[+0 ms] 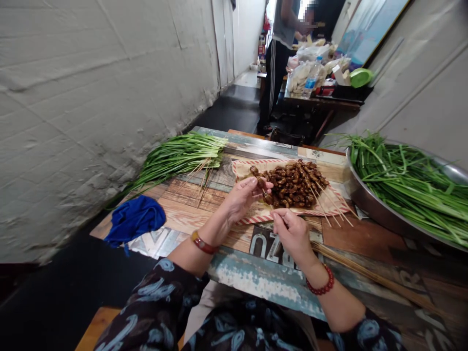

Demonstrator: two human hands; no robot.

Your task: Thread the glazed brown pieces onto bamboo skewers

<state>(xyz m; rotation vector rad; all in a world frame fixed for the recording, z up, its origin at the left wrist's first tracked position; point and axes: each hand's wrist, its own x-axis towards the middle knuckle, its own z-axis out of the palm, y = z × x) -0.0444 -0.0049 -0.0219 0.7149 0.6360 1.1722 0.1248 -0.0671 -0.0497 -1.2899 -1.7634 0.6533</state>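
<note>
My left hand [241, 197] is closed around a part-filled skewer of brown, glossy oval pieces that look like silkworm pupae [268, 199]. One piece sticks out above its fingers and another shows below them. Lower and to the right, my right hand [292, 236] has its fingers pinched at the thin stick's lower end. Just beyond both hands, a heap of the same pupae [288, 183] covers a cream paper sheet with a red striped border [252, 214]. Several filled skewers [326, 209] lie on the heap's right side, with their bare ends pointing toward me.
Green chives [179, 156] and several loose sticks [201, 183] lie at left behind a blue cloth [137, 219]. A steel basin [353, 178] of greens stands at right. Bare skewers [369, 273] cross the wooden table [234, 268]. Another person [274, 63] stands by a loaded far table.
</note>
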